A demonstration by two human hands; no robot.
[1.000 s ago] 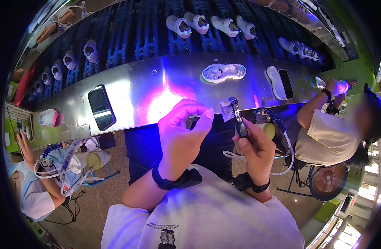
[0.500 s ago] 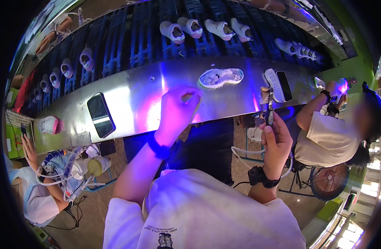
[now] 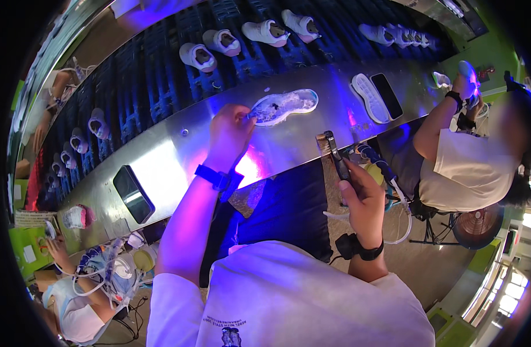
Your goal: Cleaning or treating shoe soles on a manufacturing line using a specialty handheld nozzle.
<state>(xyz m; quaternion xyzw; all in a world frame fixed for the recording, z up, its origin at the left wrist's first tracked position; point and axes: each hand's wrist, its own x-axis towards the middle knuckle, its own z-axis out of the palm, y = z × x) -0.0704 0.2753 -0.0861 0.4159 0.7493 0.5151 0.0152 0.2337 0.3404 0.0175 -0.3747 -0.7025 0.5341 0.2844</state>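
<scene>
A white shoe sole (image 3: 286, 109) lies on the metal bench, its hollow side up and its inside coated with something pale and patchy. My left hand (image 3: 229, 134) has its fingers curled at the sole's left end, with thumb and fingertips closed on the rim; part of that grip is hidden. In my right hand (image 3: 366, 199) is a dark-handled brush (image 3: 335, 153), held upright over the bench's near edge with its light bristles facing left. The brush is apart from the sole.
A second white sole (image 3: 369, 99) lies beside a phone (image 3: 387, 95) at right. Another phone (image 3: 134, 194) rests at left, near a pink-and-white shoe (image 3: 78, 217). Behind, a dark slatted conveyor (image 3: 161, 87) carries several white shoes. Co-workers sit on both sides.
My left hand has gone from hovering over the bench to the sole's left end and closed on it. My right hand has brought the brush left and lower. The whole view has shifted.
</scene>
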